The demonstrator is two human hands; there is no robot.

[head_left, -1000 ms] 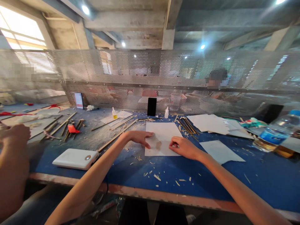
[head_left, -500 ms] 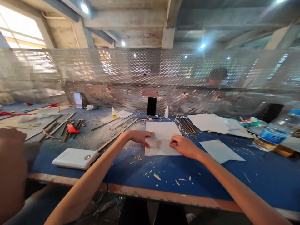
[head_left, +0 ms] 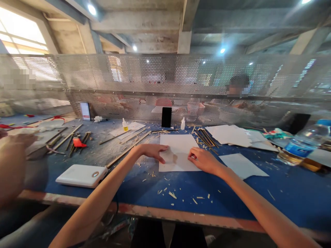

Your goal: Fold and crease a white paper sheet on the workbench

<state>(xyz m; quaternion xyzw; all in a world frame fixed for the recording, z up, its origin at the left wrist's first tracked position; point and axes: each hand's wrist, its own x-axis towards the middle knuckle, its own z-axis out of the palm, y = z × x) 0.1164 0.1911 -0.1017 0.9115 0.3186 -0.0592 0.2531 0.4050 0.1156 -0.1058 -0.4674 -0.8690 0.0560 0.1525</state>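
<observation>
A white sheet of paper (head_left: 179,143) lies on the blue table in front of me, with a small greyish patch near its middle. My left hand (head_left: 155,151) rests at the sheet's left edge, thumb and fingers apart, holding nothing. On the right part of the sheet is my right hand (head_left: 200,158), its fingers curled together; whatever they hold, if anything, is too small to name. Behind the sheet stand a black phone (head_left: 166,117) and a white glue bottle (head_left: 183,123). Thin sticks (head_left: 207,138) lie just beyond my right hand.
A white power bank (head_left: 77,175) lies left of my left forearm. Paper sheets (head_left: 229,135) and a water bottle (head_left: 297,148) are at the right. Wood chips litter the table (head_left: 139,203). Another person's arm (head_left: 12,165) reaches in at far left; a perforated screen (head_left: 134,79) stands behind.
The other person's arm at the far left has shifted and more of that hand shows. The whole view has moved slightly. My hands stay in nearly the same places on the sheet.
</observation>
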